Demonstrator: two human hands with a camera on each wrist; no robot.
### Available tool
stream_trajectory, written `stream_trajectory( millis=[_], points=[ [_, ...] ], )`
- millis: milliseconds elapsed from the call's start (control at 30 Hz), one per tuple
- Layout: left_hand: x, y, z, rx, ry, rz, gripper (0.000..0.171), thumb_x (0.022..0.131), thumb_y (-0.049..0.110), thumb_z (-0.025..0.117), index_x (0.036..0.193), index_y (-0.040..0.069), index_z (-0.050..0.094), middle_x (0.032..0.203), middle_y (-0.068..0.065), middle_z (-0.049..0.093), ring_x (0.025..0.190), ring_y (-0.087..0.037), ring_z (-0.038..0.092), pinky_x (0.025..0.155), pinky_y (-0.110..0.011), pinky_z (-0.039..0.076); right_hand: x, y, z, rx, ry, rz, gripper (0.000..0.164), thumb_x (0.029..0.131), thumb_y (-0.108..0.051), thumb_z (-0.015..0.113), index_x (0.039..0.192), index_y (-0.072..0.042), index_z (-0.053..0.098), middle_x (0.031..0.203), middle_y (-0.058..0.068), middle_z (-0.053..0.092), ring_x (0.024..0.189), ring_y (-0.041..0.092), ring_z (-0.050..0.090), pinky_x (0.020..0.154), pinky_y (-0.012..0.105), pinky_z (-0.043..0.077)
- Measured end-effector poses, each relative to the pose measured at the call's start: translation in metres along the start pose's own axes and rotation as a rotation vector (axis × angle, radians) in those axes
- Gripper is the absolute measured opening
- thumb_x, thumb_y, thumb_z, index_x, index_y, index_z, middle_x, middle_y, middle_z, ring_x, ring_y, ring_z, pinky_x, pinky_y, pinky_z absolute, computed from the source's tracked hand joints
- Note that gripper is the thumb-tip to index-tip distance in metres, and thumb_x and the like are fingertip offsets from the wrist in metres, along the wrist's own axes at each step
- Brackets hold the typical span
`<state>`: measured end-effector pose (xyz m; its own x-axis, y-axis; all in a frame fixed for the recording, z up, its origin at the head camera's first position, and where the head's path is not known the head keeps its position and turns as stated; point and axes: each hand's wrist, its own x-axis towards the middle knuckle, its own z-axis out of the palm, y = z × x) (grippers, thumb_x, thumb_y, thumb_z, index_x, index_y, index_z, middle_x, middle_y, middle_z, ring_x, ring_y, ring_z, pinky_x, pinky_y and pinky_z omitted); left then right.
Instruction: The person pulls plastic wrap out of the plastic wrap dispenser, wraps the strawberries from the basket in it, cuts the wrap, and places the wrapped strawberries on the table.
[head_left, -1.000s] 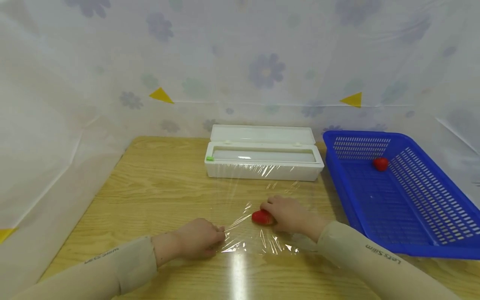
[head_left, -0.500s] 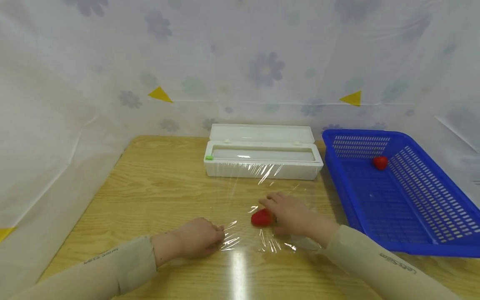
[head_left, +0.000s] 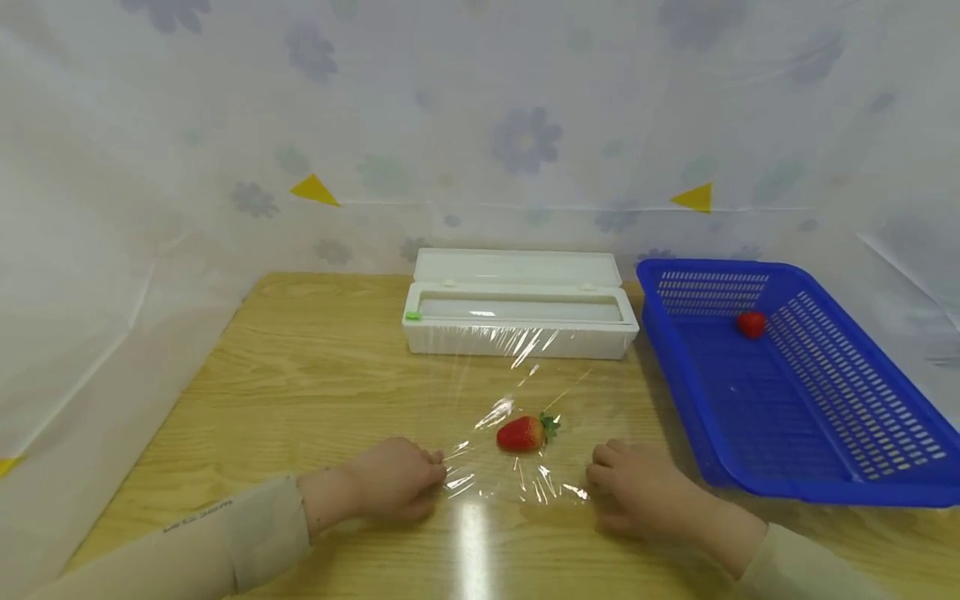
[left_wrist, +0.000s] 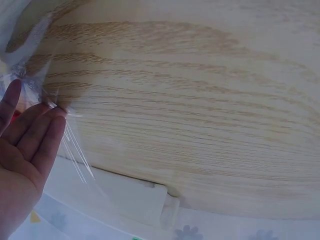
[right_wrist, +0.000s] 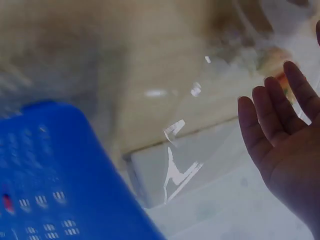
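A red strawberry (head_left: 521, 434) with green leaves lies on its side on a sheet of clear plastic wrap (head_left: 480, 400). The sheet stretches forward from the white wrap dispenser (head_left: 517, 340), whose lid stands up. At the sheet's front left corner, my left hand (head_left: 396, 479) pinches the wrap; creases fan out from its fingertips (left_wrist: 56, 119) in the left wrist view. My right hand (head_left: 648, 492) is beside the front right corner, apart from the strawberry. Its fingers (right_wrist: 270, 107) look nearly straight in the right wrist view, holding nothing.
A blue plastic basket (head_left: 682, 400) stands at the right, close to my right forearm, with another strawberry (head_left: 752, 325) inside. The wooden table (head_left: 300, 358) meets a flowered curtain (head_left: 480, 125) behind the dispenser.
My right hand has let go of the strawberry and moved right and toward me, to the wrap's right corner. The strawberry now shows whole. The left hand stays at its corner.
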<state>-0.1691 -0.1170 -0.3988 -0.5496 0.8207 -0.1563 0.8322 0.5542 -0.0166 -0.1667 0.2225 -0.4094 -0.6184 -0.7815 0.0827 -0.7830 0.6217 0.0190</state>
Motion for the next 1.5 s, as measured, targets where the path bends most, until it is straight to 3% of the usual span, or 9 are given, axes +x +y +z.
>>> stream_trajectory(
  millis=[233, 367, 467, 600, 867, 1000, 1100, 1267, 1500],
  points=[
    [0.0, 0.004, 0.005, 0.068, -0.004, -0.026, 0.01, 0.09, 0.022, 0.056, 0.088, 0.013, 0.059, 0.112, -0.011, 0.068, 0.091, -0.022, 0.068, 0.075, -0.033, 0.054, -0.007, -0.002, 0.019, -0.072, 0.119, -0.029, 0.017, 0.069, -0.02, 0.074, 0.071, -0.018, 0.058, 0.072, -0.008, 0.049, 0.068, 0.011, 0.048, 0.057, 0.025, 0.041],
    [0.001, 0.006, 0.007, 0.105, -0.012, -0.039, 0.009, 0.09, 0.021, 0.056, 0.088, 0.012, 0.059, 0.109, -0.009, 0.069, 0.084, -0.02, 0.068, 0.068, -0.033, 0.053, -0.005, -0.005, 0.023, -0.098, 0.111, -0.015, 0.016, 0.072, -0.016, 0.072, 0.069, -0.016, 0.057, 0.069, -0.007, 0.05, 0.065, 0.011, 0.047, 0.056, 0.025, 0.042],
    [0.002, 0.004, 0.005, 0.024, -0.003, -0.052, 0.009, 0.089, 0.019, 0.056, 0.084, 0.012, 0.055, 0.089, -0.004, 0.07, 0.067, -0.016, 0.063, 0.058, -0.029, 0.049, -0.004, -0.004, 0.021, -0.048, 0.07, 0.025, 0.013, 0.074, -0.012, 0.069, 0.071, -0.014, 0.056, 0.07, -0.006, 0.05, 0.064, 0.011, 0.047, 0.055, 0.026, 0.043],
    [0.004, -0.002, 0.0, -0.153, 0.005, -0.068, 0.009, 0.088, 0.015, 0.054, 0.081, 0.012, 0.048, 0.062, 0.003, 0.052, 0.053, -0.011, 0.047, 0.05, -0.026, 0.041, -0.003, -0.001, 0.017, 0.099, 0.045, 0.121, 0.018, 0.074, -0.008, 0.066, 0.072, -0.016, 0.049, 0.068, -0.008, 0.046, 0.061, 0.009, 0.044, 0.053, 0.026, 0.04],
    [0.003, -0.015, -0.005, -0.403, -0.028, -0.13, 0.008, 0.093, 0.013, 0.047, 0.085, 0.016, 0.046, 0.064, 0.009, 0.043, 0.057, -0.004, 0.039, 0.055, -0.02, 0.038, 0.001, 0.004, 0.013, 0.205, 0.073, 0.332, 0.026, 0.077, -0.003, 0.061, 0.07, -0.018, 0.041, 0.061, -0.01, 0.039, 0.055, 0.006, 0.038, 0.049, 0.023, 0.034],
    [0.001, -0.018, -0.003, -0.45, 0.0, -0.138, 0.011, 0.095, 0.014, 0.045, 0.085, 0.017, 0.044, 0.064, 0.011, 0.04, 0.058, -0.003, 0.038, 0.056, -0.019, 0.037, 0.003, 0.006, 0.012, 0.192, 0.102, 0.399, 0.017, 0.078, -0.001, 0.063, 0.079, -0.014, 0.051, 0.066, -0.005, 0.051, 0.06, 0.011, 0.051, 0.051, 0.026, 0.041],
    [0.0, -0.019, -0.001, -0.468, 0.035, -0.151, 0.011, 0.096, 0.015, 0.044, 0.086, 0.018, 0.046, 0.069, 0.012, 0.042, 0.061, -0.002, 0.04, 0.059, -0.018, 0.039, 0.004, 0.01, 0.011, 0.157, 0.149, 0.377, 0.018, 0.074, 0.002, 0.065, 0.084, -0.011, 0.056, 0.071, -0.002, 0.057, 0.065, 0.015, 0.058, 0.055, 0.029, 0.046],
    [-0.002, -0.024, 0.003, -0.483, 0.1, -0.172, 0.007, 0.096, 0.015, 0.046, 0.09, 0.016, 0.05, 0.079, 0.01, 0.048, 0.069, -0.002, 0.044, 0.064, -0.02, 0.043, 0.009, 0.014, 0.009, 0.129, 0.196, 0.351, 0.017, 0.072, 0.004, 0.065, 0.076, -0.012, 0.058, 0.072, -0.004, 0.056, 0.067, 0.015, 0.058, 0.056, 0.027, 0.047],
    [0.0, -0.027, 0.0, -0.496, 0.146, -0.297, 0.011, 0.094, 0.015, 0.047, 0.084, 0.016, 0.047, 0.07, 0.008, 0.046, 0.064, -0.005, 0.042, 0.059, -0.021, 0.04, 0.019, 0.014, 0.009, 0.148, 0.164, 0.471, 0.009, 0.081, -0.002, 0.062, 0.082, -0.011, 0.059, 0.078, 0.003, 0.065, 0.072, 0.023, 0.063, 0.056, 0.035, 0.048]
  ],
)
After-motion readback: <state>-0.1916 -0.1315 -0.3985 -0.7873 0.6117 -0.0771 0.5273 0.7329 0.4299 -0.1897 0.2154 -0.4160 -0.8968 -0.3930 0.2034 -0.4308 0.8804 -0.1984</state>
